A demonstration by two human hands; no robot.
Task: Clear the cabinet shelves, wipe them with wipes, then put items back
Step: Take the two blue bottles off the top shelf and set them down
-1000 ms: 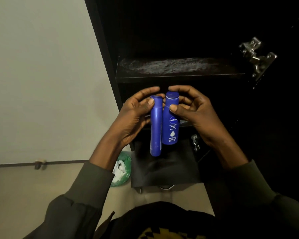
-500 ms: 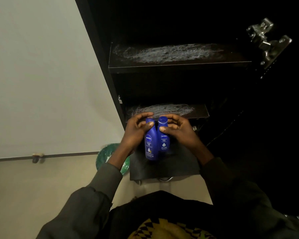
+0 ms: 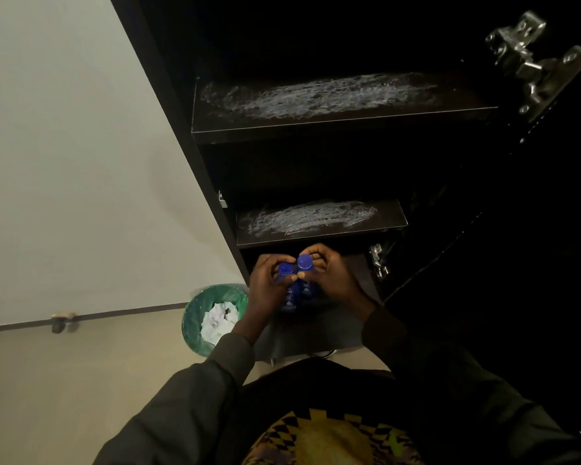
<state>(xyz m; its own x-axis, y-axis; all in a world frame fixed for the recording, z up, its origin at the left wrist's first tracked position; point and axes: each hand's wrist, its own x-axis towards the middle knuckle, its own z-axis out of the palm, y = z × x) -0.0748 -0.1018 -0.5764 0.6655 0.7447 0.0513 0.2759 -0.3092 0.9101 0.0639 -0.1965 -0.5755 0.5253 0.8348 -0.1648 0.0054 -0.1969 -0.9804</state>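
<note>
Two blue lotion bottles stand side by side low in a dark cabinet, under its middle shelf. My left hand grips the left bottle and my right hand grips the right bottle. The caps point up toward me and the bottle bodies are mostly hidden by my fingers. The upper shelf and the middle shelf both carry whitish streaks and hold nothing.
A green bin with crumpled white wipes stands on the floor left of the cabinet. The cabinet's left side panel runs along a pale wall. Metal hinges sit on the open door side at the right.
Both hands have carried the two bottles downward, from in front of the middle shelf to below it, and farther from the camera. The view has tilted up, showing more of the shelves.
</note>
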